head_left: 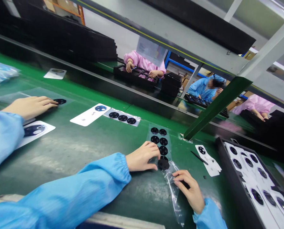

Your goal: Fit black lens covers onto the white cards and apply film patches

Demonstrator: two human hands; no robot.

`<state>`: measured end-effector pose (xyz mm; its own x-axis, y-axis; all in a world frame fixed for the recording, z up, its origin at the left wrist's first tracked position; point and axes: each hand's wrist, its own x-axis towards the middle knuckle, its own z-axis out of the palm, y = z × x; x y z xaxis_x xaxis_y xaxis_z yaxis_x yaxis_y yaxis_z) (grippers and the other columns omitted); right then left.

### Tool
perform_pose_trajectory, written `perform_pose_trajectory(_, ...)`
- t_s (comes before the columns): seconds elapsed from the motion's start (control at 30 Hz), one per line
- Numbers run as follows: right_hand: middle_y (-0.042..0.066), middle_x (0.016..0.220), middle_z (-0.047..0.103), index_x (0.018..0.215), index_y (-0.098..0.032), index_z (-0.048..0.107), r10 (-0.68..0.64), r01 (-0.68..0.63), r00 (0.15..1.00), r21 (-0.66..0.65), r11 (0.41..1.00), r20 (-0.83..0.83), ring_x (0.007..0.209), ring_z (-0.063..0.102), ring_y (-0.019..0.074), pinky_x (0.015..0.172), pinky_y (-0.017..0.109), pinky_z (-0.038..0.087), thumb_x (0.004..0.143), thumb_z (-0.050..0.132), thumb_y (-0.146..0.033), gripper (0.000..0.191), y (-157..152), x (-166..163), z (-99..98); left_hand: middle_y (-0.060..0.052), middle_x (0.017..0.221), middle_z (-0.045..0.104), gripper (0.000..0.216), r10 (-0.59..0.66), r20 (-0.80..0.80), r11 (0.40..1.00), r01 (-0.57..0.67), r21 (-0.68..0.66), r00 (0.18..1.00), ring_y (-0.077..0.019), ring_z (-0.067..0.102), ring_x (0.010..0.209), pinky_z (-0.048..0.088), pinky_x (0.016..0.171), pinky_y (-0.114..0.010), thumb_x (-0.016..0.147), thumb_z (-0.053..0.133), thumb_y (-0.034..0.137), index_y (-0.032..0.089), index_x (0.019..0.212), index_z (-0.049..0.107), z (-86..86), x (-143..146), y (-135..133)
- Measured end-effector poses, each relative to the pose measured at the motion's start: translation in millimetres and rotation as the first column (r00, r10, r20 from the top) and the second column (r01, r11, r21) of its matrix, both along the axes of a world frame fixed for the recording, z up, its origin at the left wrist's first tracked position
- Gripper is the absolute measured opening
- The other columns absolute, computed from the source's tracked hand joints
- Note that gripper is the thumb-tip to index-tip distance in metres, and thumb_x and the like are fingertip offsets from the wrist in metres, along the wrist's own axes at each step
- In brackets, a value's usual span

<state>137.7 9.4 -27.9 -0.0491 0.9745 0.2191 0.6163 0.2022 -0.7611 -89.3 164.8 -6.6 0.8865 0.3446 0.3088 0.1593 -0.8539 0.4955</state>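
Note:
My left hand [143,157] is over the bench, thumb and forefinger apart at the left edge of a black round piece [163,164]. Whether the fingertips touch that piece is hard to tell. Beyond it, a clear sheet carries several black round lens covers [163,141] in two rows. To the right, my right hand [189,189] has its thumb and fingers drawn together at the edge of a clear plastic film [174,194]. The crumpled film runs from the round pieces down toward the bench's near edge.
White phone-back-shaped cards [90,114] and a strip with three black covers [123,117] lie on the green bench. A black tray [235,184] of white cards stands right, near a thin black tool [199,157]. A green post [218,108] rises ahead. A co-worker's hand [34,106] reaches in left.

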Motion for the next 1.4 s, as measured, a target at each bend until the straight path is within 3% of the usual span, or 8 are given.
perform_pose_trajectory(0.13, 0.005, 0.094, 0.065, 0.08, -0.021, 0.064, 0.01, -0.01, 1.0, 0.017, 1.0, -0.002, 0.092, 0.059, 0.019, 0.083, 0.034, 0.046, 0.086, 0.055, -0.025, 0.012, 1, -2, -1.0, -0.012, 0.122, 0.056, 0.059, -0.092, -0.026, 0.996, 0.093, 0.013, 0.995, -0.0291, 0.04, 0.119, 0.025, 0.097, -0.039, 0.072, 0.07, 0.038, 0.017, 0.122, 0.046, -2.5, 26, -1)
perform_pose_trajectory(0.23, 0.006, 0.094, 0.066, 0.08, -0.022, 0.065, 0.008, -0.008, 1.0, 0.023, 1.0, 0.003, 0.091, 0.059, 0.0195, 0.082, 0.034, 0.047, 0.086, 0.055, -0.026, 0.012, 1, -2, -1.6, -0.011, 0.116, 0.061, 0.071, -0.179, -0.064, 0.984, 0.18, 0.011, 0.982, -0.0305, 0.042, 0.118, 0.023, 0.097, -0.043, 0.069, 0.075, 0.03, 0.019, 0.129, 0.04, -2.4, 43, 3)
perform_pose_trajectory(0.47, 0.006, 0.093, 0.066, 0.081, -0.022, 0.066, 0.013, -0.013, 1.0, 0.022, 1.0, -0.006, 0.091, 0.059, 0.0203, 0.081, 0.036, 0.047, 0.086, 0.055, -0.025, 0.012, 0, -1, -4.4, -0.008, 0.1, 0.066, 0.064, -0.258, -0.093, 0.965, 0.252, -0.077, 0.962, -0.0294, 0.048, 0.106, 0.025, 0.092, -0.044, 0.067, 0.076, 0.023, 0.02, 0.124, 0.046, 2.2, 55, 8)
perform_pose_trajectory(0.7, 0.005, 0.092, 0.066, 0.079, -0.022, 0.065, 0.019, -0.018, 0.999, 0.022, 1.0, -0.033, 0.09, 0.059, 0.0196, 0.08, 0.035, 0.046, 0.086, 0.056, -0.023, 0.011, 1, -2, -1.9, -0.006, 0.097, 0.062, 0.057, -0.278, 0.051, 0.892, 0.277, -0.357, 0.959, -0.025, 0.051, 0.093, 0.036, 0.083, -0.037, 0.06, 0.08, 0.03, 0.019, 0.111, 0.056, -7.6, 55, 18)
perform_pose_trajectory(0.83, 0.005, 0.092, 0.066, 0.079, -0.022, 0.065, 0.023, -0.022, 0.999, 0.018, 1.0, -0.032, 0.09, 0.059, 0.0194, 0.081, 0.035, 0.046, 0.085, 0.056, -0.022, 0.011, 1, -2, -2.6, -0.006, 0.103, 0.057, 0.057, -0.213, 0.223, 0.768, 0.304, -0.564, 0.951, -0.022, 0.052, 0.098, 0.039, 0.087, -0.036, 0.064, 0.078, 0.032, 0.02, 0.114, 0.055, -11.8, 46, 27)
perform_pose_trajectory(1.0, 0.005, 0.09, 0.067, 0.078, -0.022, 0.065, 0.016, -0.014, 0.999, 0.061, 0.998, -0.036, 0.089, 0.06, 0.0199, 0.08, 0.036, 0.047, 0.084, 0.056, -0.021, 0.011, 2, -3, 0.0, -0.008, 0.114, 0.052, 0.059, -0.058, 0.408, 0.523, 0.376, -0.765, 0.911, -0.0228, 0.05, 0.111, 0.036, 0.096, -0.041, 0.075, 0.069, 0.04, 0.023, 0.125, 0.044, -14.3, 21, 30)
perform_pose_trajectory(1.13, 0.008, 0.103, 0.068, 0.077, -0.022, 0.062, 0.022, -0.013, 0.997, 0.127, 0.992, -0.072, 0.108, 0.055, 0.0244, 0.092, 0.043, 0.043, 0.084, 0.054, -0.022, 0.011, 2, -6, 4.3, -0.008, 0.118, 0.049, 0.06, 0.055, 0.47, 0.373, 0.418, -0.828, 0.881, -0.0234, 0.049, 0.114, 0.034, 0.099, -0.041, 0.073, 0.071, 0.04, 0.024, 0.125, 0.044, -16.4, 10, 27)
perform_pose_trajectory(1.4, 0.009, 0.099, 0.07, 0.082, -0.021, 0.059, -0.059, 0.032, 0.94, -0.086, 0.996, -0.336, 0.104, 0.061, 0.0227, 0.092, 0.038, 0.045, 0.087, 0.052, -0.033, 0.015, 2, -8, 5.1, -0.007, 0.111, 0.051, 0.061, 0.064, 0.455, 0.175, 0.438, -0.882, 0.888, -0.0231, 0.051, 0.108, 0.036, 0.097, -0.041, 0.07, 0.074, 0.037, 0.022, 0.123, 0.048, -17.3, 10, 18)
